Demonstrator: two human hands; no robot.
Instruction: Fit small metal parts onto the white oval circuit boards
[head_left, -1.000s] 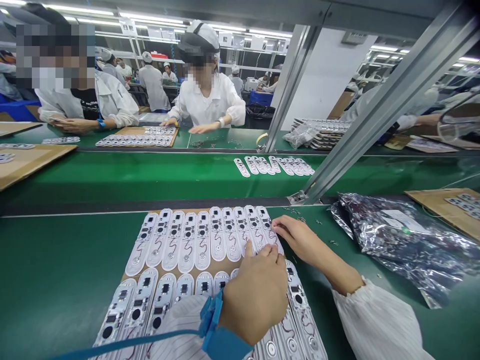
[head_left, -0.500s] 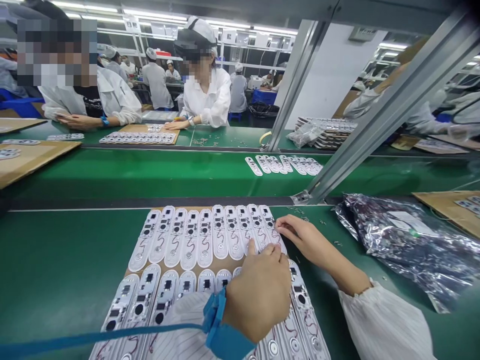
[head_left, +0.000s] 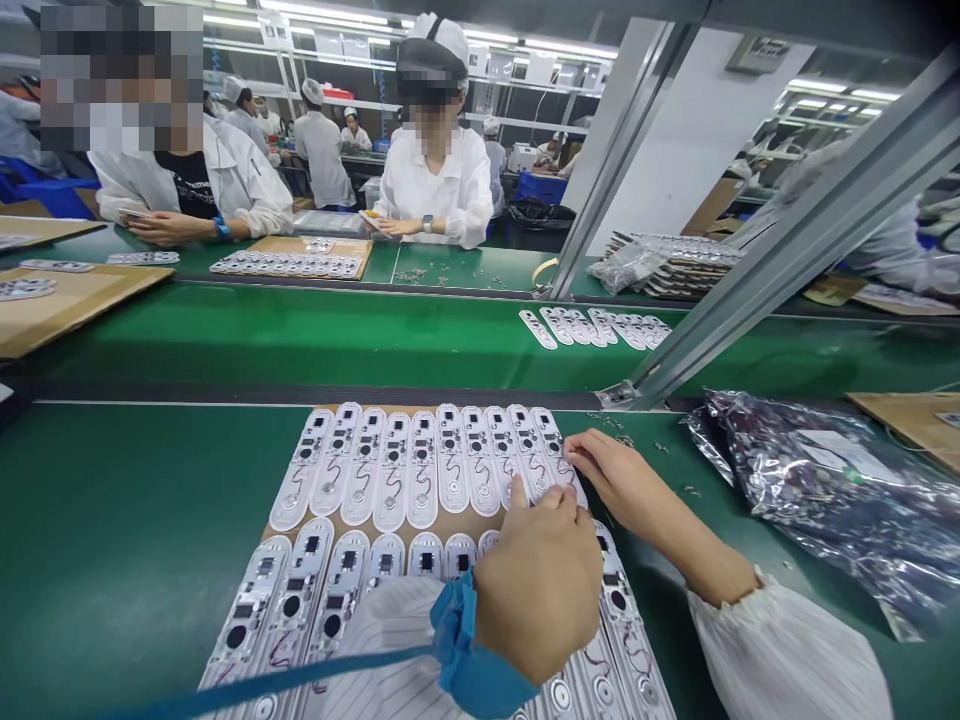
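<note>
Two rows of white oval boards with black parts and thin wires lie on a cardboard sheet (head_left: pixel 465 522). My left hand (head_left: pixel 538 580), with a blue strap (head_left: pixel 469 650) at its wrist, rests palm down over the right part of the rows, fingers spread onto the boards of the far row. Beside it, my right hand (head_left: pixel 611 470) has its thumb and fingertips together at the right edge of the last far-row board (head_left: pixel 555 455). Whatever its fingertips hold is too small to make out.
A silvery plastic bag (head_left: pixel 832 480) lies at the right, with tiny loose parts (head_left: pixel 619 430) near my right hand. Beyond, a green belt (head_left: pixel 337 340) carries more boards. A slanted metal post (head_left: pixel 780 240) rises at the right. Two people sit across.
The view has shifted slightly, while both hands stay at nearly the same boards. Across the belt, one person's hands have moved off the cardboard and now hold a flat object.
</note>
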